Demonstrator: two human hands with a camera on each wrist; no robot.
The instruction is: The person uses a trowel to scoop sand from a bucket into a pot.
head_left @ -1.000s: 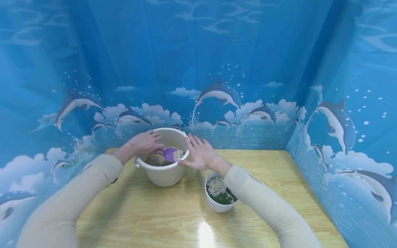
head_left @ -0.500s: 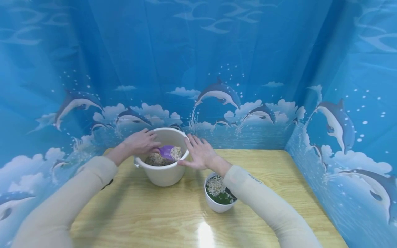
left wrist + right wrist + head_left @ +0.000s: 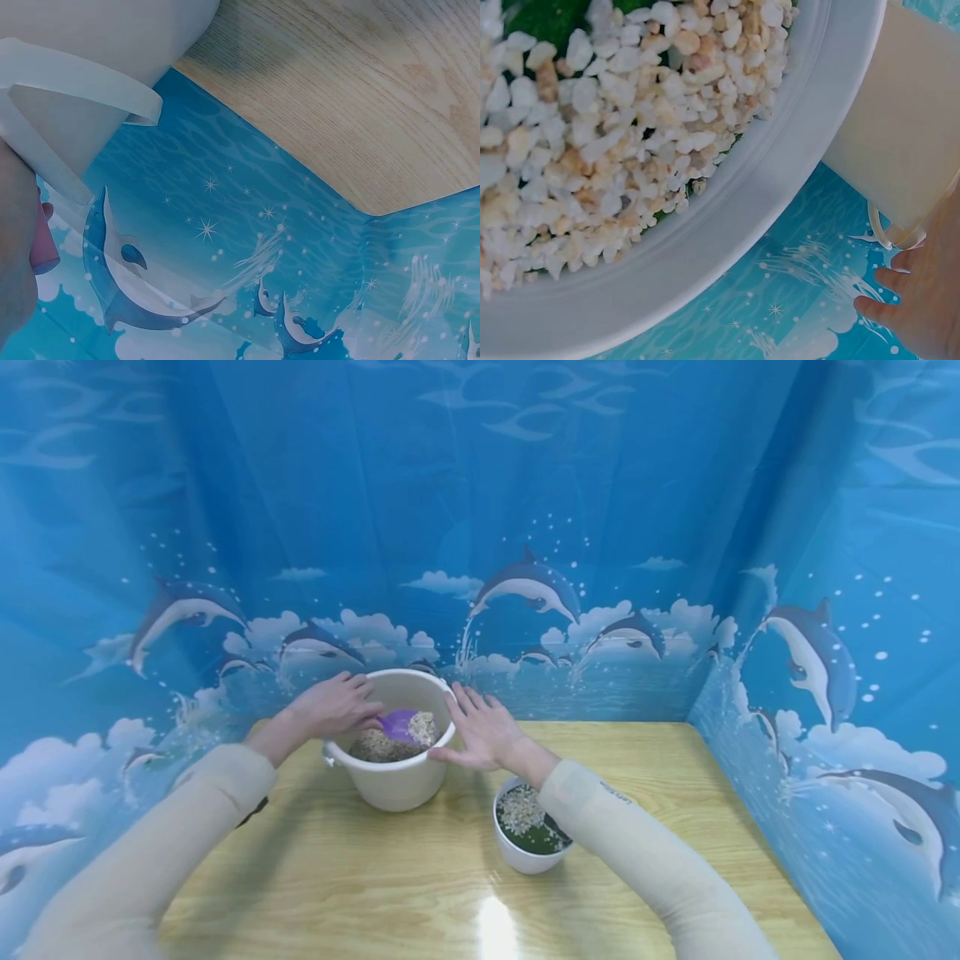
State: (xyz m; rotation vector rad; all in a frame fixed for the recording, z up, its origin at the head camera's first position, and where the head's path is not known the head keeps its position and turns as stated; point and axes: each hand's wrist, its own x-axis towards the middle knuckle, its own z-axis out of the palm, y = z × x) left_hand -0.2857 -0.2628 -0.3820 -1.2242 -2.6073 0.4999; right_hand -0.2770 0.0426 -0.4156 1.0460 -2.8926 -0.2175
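My left hand [image 3: 335,704] grips a purple scoop [image 3: 399,725] by its handle, over the far left rim of a cream bucket [image 3: 397,785]. White pebbles [image 3: 422,728] fill the scoop's front end, above a layer of brownish gravel [image 3: 381,747] in the bucket. In the left wrist view, the end of the scoop handle [image 3: 45,244] pokes out of the hand. With fairly straight fingers spread, my right hand [image 3: 483,731] rests against the bucket's right rim. A white pot [image 3: 528,862], partly under the right sleeve, holds pale pebbles [image 3: 522,812] over a green layer.
Both containers stand on a wood-grain table [image 3: 405,893]. Blue dolphin-print sheeting [image 3: 480,527] closes in the back and both sides. A dark object [image 3: 557,828] shows in the pot beside the right sleeve, its kind unclear.
My left hand has drawn back slightly to the left and up, raising the scoop a little with its pebbles. My right hand stays at the bucket rim.
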